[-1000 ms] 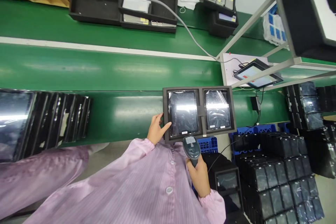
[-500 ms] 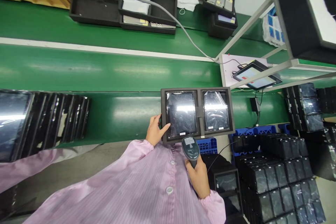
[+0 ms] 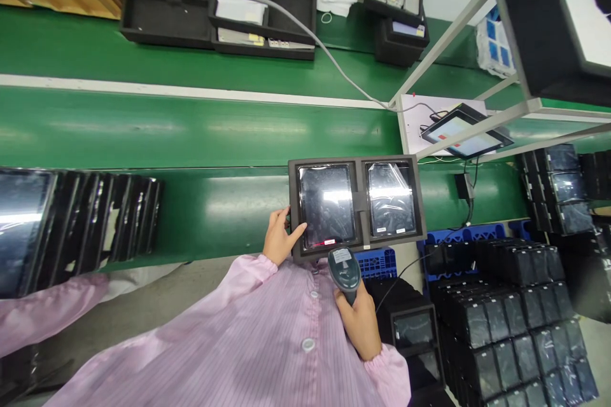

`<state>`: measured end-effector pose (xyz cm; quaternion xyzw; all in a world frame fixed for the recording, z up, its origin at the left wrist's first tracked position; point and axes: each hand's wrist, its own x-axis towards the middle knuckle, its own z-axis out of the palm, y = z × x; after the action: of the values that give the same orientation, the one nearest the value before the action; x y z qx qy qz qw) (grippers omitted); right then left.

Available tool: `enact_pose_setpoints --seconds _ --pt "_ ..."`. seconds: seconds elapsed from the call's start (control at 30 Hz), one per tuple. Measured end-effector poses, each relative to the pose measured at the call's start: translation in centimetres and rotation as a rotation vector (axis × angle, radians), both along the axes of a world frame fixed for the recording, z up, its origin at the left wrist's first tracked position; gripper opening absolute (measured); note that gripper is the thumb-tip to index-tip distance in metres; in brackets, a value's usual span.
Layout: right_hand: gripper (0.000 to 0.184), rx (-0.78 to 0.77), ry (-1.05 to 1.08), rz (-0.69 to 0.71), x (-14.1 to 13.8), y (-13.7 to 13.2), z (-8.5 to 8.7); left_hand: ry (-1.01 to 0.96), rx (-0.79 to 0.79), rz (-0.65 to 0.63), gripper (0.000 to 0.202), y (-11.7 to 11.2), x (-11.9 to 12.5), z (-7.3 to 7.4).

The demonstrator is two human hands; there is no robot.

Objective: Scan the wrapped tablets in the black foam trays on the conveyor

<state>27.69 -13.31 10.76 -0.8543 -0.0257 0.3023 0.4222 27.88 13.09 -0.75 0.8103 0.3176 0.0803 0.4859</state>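
A black foam tray [image 3: 360, 238] lies at the front edge of the green bench with a tablet-like screen in each of its two compartments. My left hand [image 3: 280, 236] grips the tray's left end, thumb over the rim and fingers along the side. In my right hand [image 3: 361, 323] is a barcode scanner [image 3: 344, 271], its head just below the tray and facing the left screen [image 3: 327, 203]. A red light shows across the white label at that screen's bottom edge. The right screen [image 3: 390, 197] carries two small white labels and a glossy film.
Stacked dark screens [image 3: 102, 222] stand on the bench at left, beside another person's pink sleeve [image 3: 52, 305]. A tilted monitor [image 3: 465, 130] sits behind a metal frame. More screen-filled trays [image 3: 501, 318] are piled at lower right. Black trays [image 3: 167, 13] line the far bench.
A red scanner light now shows on the left screen's label. Both hands keep their hold, and the whole view has shifted slightly.
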Motion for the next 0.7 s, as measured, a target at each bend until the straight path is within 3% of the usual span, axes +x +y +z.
enact_pose_setpoints --seconds 0.53,0.7 --pt "0.035 0.007 0.000 0.006 -0.25 -0.18 -0.15 0.002 0.005 -0.003 0.073 0.08 -0.19 -0.45" --pt "0.032 0.056 -0.012 -0.052 -0.36 -0.51 0.09 0.036 0.027 -0.015 0.077 0.06 -0.12 -0.37"
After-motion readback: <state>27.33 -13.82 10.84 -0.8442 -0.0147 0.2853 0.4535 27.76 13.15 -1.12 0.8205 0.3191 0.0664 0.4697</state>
